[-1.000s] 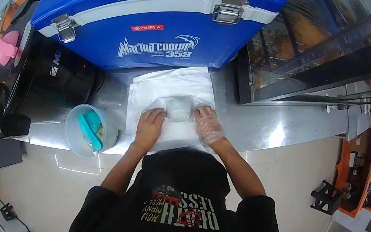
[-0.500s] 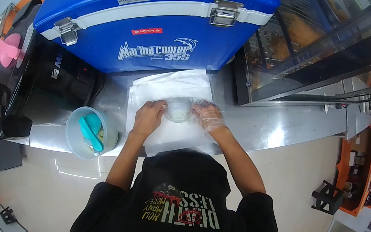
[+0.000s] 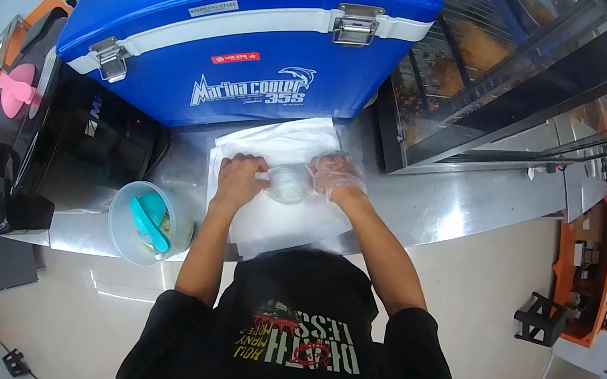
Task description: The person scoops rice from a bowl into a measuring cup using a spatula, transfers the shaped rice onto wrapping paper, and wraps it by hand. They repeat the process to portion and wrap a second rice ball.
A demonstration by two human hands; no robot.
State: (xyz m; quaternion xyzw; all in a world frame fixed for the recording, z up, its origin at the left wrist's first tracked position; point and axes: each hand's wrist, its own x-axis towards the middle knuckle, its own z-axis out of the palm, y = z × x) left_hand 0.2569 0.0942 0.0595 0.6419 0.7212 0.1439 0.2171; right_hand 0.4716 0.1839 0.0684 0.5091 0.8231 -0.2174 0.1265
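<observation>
White paper sheets point(image 3: 258, 218) lie stacked on the steel counter. On them, between my hands, is a clear round bowl point(image 3: 290, 184); whatever is inside it is too faint to make out. My left hand point(image 3: 240, 182) is bare, its fingers closed at the bowl's left edge. A loose clear plastic glove covers my right hand point(image 3: 334, 179), whose fingers curl at the bowl's right edge. The glove partly blurs those fingertips.
Behind the paper stands a big blue cooler box point(image 3: 260, 68). To the left are a black rice cooker point(image 3: 96, 145) with a pink scoop point(image 3: 16, 90) and a tub point(image 3: 121, 218) holding a turquoise scoop point(image 3: 150, 221). A glass food case point(image 3: 484, 132) stands at right.
My right hand has turned slightly and shifted a little left and up at the bowl's edge. My left hand has moved slightly left, and the view has shifted a little.
</observation>
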